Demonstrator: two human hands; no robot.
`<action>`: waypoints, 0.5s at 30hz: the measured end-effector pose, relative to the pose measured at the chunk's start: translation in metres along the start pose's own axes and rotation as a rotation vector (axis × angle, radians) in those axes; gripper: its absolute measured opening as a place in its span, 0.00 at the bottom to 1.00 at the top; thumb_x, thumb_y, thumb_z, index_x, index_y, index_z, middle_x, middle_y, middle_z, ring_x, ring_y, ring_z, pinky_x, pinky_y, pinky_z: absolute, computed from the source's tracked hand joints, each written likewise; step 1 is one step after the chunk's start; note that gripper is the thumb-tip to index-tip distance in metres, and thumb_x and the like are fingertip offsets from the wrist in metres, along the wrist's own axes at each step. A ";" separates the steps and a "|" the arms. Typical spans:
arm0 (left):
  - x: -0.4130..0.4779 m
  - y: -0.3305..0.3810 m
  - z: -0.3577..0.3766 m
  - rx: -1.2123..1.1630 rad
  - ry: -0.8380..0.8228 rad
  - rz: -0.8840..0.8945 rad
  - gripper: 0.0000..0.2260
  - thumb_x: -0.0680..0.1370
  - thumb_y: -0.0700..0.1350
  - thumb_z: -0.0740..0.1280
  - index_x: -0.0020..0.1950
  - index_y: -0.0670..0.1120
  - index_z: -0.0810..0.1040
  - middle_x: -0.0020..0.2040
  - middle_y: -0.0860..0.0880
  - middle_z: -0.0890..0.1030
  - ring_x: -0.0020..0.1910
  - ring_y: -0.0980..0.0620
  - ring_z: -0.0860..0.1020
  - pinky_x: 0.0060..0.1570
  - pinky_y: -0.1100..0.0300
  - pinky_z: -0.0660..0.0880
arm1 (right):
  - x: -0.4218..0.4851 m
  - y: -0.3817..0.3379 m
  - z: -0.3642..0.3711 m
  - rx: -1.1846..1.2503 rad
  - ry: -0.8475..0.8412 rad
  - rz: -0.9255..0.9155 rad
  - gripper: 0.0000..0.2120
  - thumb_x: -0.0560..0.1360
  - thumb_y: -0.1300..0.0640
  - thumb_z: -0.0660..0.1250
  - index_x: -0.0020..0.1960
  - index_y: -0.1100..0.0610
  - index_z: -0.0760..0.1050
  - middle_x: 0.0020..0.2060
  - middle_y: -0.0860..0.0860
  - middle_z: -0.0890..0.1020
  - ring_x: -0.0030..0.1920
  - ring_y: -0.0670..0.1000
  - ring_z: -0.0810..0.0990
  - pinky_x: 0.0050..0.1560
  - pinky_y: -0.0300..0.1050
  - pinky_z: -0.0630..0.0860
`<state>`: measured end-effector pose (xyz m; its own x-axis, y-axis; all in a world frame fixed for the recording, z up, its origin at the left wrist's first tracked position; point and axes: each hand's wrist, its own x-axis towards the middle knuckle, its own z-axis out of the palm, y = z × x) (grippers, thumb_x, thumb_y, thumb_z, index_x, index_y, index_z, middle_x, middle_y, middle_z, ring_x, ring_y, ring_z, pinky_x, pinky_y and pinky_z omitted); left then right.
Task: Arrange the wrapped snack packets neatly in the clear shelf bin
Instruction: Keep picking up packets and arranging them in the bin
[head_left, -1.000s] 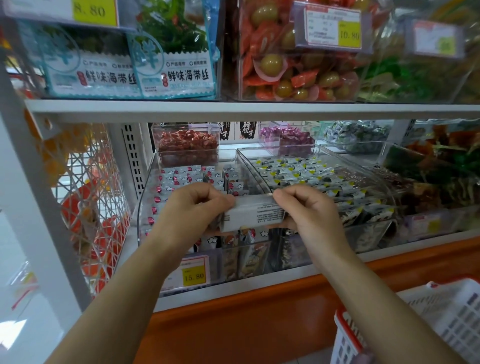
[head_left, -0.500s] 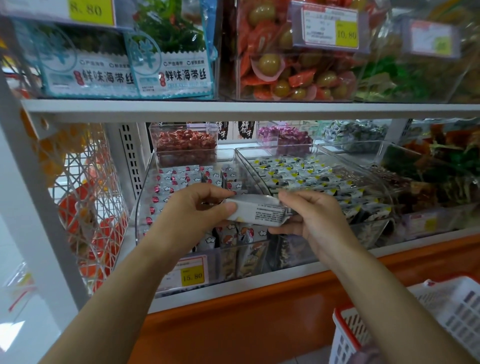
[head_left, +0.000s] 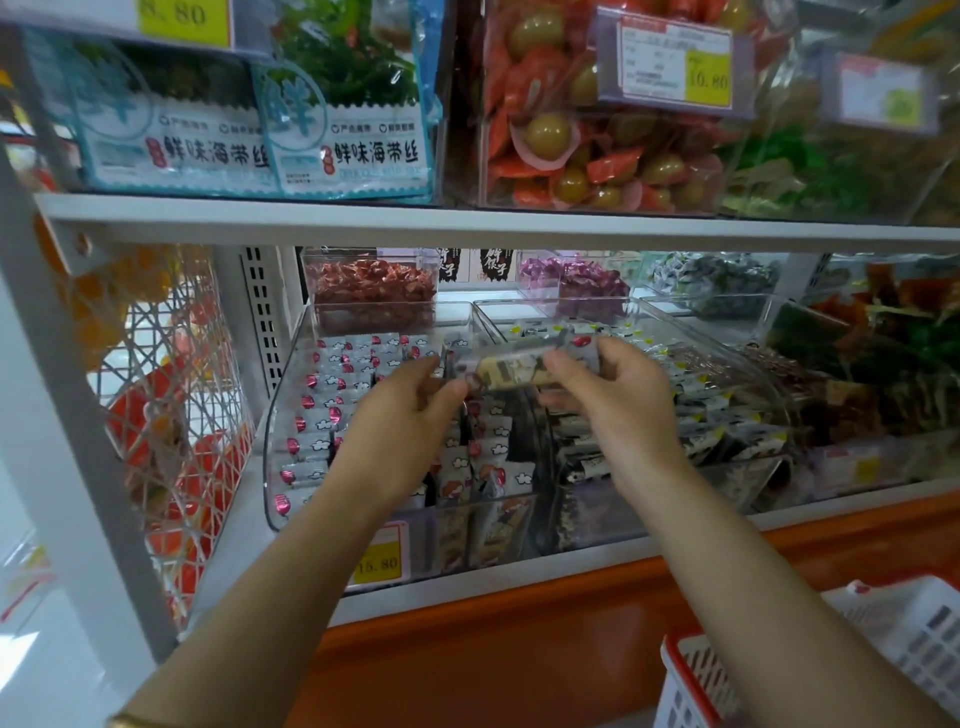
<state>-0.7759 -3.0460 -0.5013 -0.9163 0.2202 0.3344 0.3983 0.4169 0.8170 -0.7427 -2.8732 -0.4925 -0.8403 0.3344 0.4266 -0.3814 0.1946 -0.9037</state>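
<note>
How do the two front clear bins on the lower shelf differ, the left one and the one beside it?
The left bin holds white packets marked red, and a yellow 15.80 tag shows at its front; the right bin holds black-and-yellow printed packets, no tag visible. Both are clear, curve-fronted, side by side. The left hand and right hand hold a packet above them.

Two bins (head_left: 291, 415) side by side — basket (head_left: 883, 654) below, right.
</note>
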 end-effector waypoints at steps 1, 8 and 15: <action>0.007 -0.005 -0.001 0.156 0.001 0.014 0.19 0.79 0.51 0.60 0.69 0.48 0.68 0.59 0.49 0.78 0.54 0.54 0.76 0.48 0.62 0.72 | 0.013 0.001 0.001 -0.018 0.027 -0.003 0.04 0.74 0.63 0.68 0.49 0.61 0.78 0.43 0.55 0.82 0.38 0.48 0.83 0.39 0.38 0.81; 0.031 -0.033 0.006 0.828 -0.285 0.042 0.26 0.81 0.58 0.47 0.76 0.49 0.53 0.78 0.48 0.52 0.76 0.50 0.49 0.73 0.46 0.47 | 0.096 0.019 0.039 -0.608 -0.116 -0.260 0.09 0.73 0.60 0.70 0.50 0.64 0.77 0.47 0.59 0.81 0.45 0.54 0.77 0.43 0.41 0.70; 0.033 -0.042 0.006 0.764 -0.268 0.079 0.24 0.81 0.58 0.46 0.75 0.52 0.59 0.77 0.51 0.55 0.76 0.52 0.50 0.73 0.45 0.46 | 0.133 0.023 0.061 -1.272 -0.574 -0.397 0.23 0.70 0.46 0.71 0.61 0.53 0.73 0.57 0.59 0.74 0.58 0.60 0.72 0.51 0.47 0.67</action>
<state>-0.8228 -3.0513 -0.5271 -0.8823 0.4370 0.1747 0.4675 0.8568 0.2176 -0.8867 -2.8807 -0.4587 -0.9146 -0.2841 0.2876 -0.2845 0.9578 0.0414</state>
